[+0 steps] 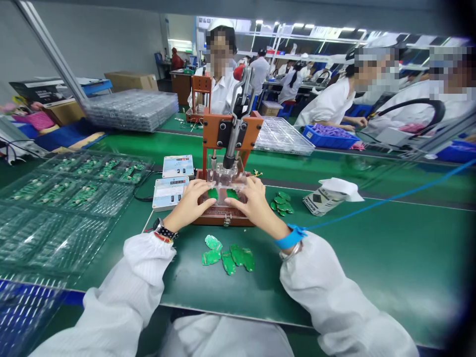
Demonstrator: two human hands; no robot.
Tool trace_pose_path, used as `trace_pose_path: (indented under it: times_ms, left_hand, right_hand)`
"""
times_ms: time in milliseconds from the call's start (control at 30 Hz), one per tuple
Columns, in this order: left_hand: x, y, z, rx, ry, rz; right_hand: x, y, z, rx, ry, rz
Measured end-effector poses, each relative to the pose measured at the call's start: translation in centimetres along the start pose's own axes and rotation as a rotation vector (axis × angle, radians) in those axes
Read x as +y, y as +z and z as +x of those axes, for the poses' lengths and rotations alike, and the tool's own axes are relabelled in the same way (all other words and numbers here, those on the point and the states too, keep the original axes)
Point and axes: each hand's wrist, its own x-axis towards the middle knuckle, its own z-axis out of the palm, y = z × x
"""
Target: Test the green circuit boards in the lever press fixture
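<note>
A clamp press with an orange frame [253,130] and a steel lever stands on the bench in front of me. Two small green circuit boards lie side by side on its base, a left board [213,194] and a right board [232,194]. My left hand [191,201] has its thumb and fingertips at the left board's edges. At the right board, my right hand [253,199] mirrors this, thumb below and fingers above. The fingertips are partly hidden by the clear upper plate [226,177]. Nearer me lie several loose green boards [238,257].
Another pile of green boards [281,203] sits right of the press, near a white packet [327,196]. Two meter boxes [171,191] stand left. Clear trays [74,198] with boards cover the far left. A blue cord [390,201] runs from my right wrist. Co-workers sit opposite.
</note>
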Motion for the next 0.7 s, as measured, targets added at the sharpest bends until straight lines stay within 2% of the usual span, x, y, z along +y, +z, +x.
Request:
trace_pose_path:
  times_ms: [67,133,333,467,567,700]
  left_hand:
    - [-0.1,0.1,0.0,0.016,-0.014,-0.045]
    - [-0.2,0.2,0.1,0.021,-0.031,-0.081]
    - [0.5,0.4,0.0,-0.006,-0.004,-0.039]
    - [0.7,0.6,-0.1,0.041,-0.081,0.017]
    - [0.7,0.6,-0.1,0.036,-0.150,0.024]
    - [1.0,0.7,-0.3,0.022,-0.124,0.068]
  right_hand:
    - [0.9,-0.6,0.4,-0.130,-0.051,0.089]
    - [1.5,-0.8,0.7,-0.196,-0.065,0.137]
    - [1.4,-0.6,0.7,-0.162,-0.035,0.110]
    - [1.0,-1.0,0.3,-0.203,-0.020,0.064]
    - [0.8,-1.2,0.1,-0.236,0.030,0.078]
    - [1.2,-1.3,0.4,-0.246,0.049,0.123]
